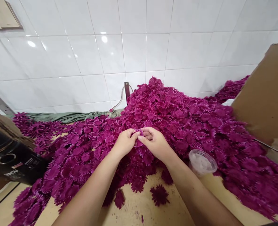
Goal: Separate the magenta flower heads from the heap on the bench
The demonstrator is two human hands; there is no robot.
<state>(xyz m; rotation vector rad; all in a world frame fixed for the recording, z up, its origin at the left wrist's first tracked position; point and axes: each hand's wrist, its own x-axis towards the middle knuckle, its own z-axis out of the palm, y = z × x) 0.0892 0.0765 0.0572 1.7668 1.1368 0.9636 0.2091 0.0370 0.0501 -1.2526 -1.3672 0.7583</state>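
Note:
Between the fingertips of both hands is a small purple artificial flower [139, 132], partly hidden by the fingers. My left hand [127, 141] pinches it from the left side with thumb and fingers. From the right, my right hand [155, 142] pinches the same flower, thumb against its lower edge. Behind and around the hands spreads a big heap of purple flower heads [167, 110]. One loose flower head [159, 195] lies apart on the tan tabletop [139, 213] below, and another [119, 199] sits to its left.
A clear plastic tub [202, 162] with whitish contents stands by my right forearm. To the left is a black box [13, 160] with lettering. Cardboard [266, 100] rises on the right. A white tiled wall [134, 50] closes off the back, with green cloth [65, 117] along its foot.

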